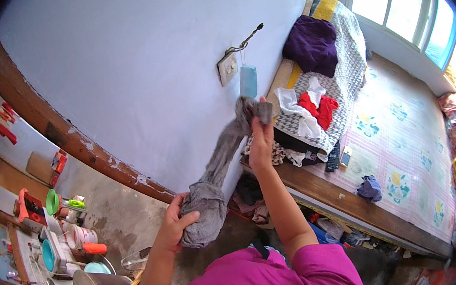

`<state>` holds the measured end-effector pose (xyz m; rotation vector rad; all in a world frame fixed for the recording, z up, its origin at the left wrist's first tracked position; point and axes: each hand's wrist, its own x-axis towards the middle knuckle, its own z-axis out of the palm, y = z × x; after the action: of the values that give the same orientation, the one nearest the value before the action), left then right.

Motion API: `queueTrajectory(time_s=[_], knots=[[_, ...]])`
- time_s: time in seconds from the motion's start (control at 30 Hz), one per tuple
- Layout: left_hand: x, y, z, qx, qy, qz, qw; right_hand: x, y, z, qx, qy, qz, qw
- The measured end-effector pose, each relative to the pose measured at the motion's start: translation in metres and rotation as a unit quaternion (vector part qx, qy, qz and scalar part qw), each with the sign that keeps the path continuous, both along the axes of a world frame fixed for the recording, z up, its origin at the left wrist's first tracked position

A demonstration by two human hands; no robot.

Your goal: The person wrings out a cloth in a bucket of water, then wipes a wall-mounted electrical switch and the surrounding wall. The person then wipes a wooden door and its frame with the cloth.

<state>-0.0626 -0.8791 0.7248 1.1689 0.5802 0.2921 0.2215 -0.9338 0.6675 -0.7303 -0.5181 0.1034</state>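
A crumpled grey cloth garment (pixel 206 201) is stretched on a slant between my two hands, in front of the pale wall; what kind of garment cannot be made out. My left hand (pixel 174 223) grips its thick, bunched lower end, thumb lying across the folds. Higher up and to the right, my right hand (pixel 262 141) holds the narrow, gathered upper end, its fingers raised and partly covered by the fabric. Just behind that upper end, a light blue face mask (pixel 249 81) hangs beside a wall switch (pixel 227 68).
At right, a bed (pixel 402 139) carries a patterned folded blanket (pixel 348 33), a purple cloth (pixel 311 45), red and white cloths (pixel 323 110), a phone (pixel 345 156), a remote control (pixel 333 158) and a small blue-grey cloth (pixel 369 189). Buckets and basins (pixel 81 236) stand at lower left, past the brown doorframe (pixel 79 145).
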Motion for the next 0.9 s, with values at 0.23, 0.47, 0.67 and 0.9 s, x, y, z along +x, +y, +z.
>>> queueTrajectory(time_s=[0.23,0.47,0.67,0.9], knots=[[0.038,-0.012,0.052,-0.092,-0.108,-0.034,0.989,0.071,0.076,0.054,-0.192,-0.262,-0.299,0.898],[0.058,-0.008,0.049,-0.093,-0.089,-0.014,0.992,0.086,0.088,0.046,-0.211,-0.315,-0.253,0.89],[0.059,-0.003,0.03,-0.118,-0.078,-0.004,0.99,0.076,0.066,0.035,-0.132,-0.3,-0.205,0.922],[0.071,-0.007,0.026,-0.13,-0.061,0.032,0.989,0.068,0.072,0.025,0.114,0.143,0.021,0.983]])
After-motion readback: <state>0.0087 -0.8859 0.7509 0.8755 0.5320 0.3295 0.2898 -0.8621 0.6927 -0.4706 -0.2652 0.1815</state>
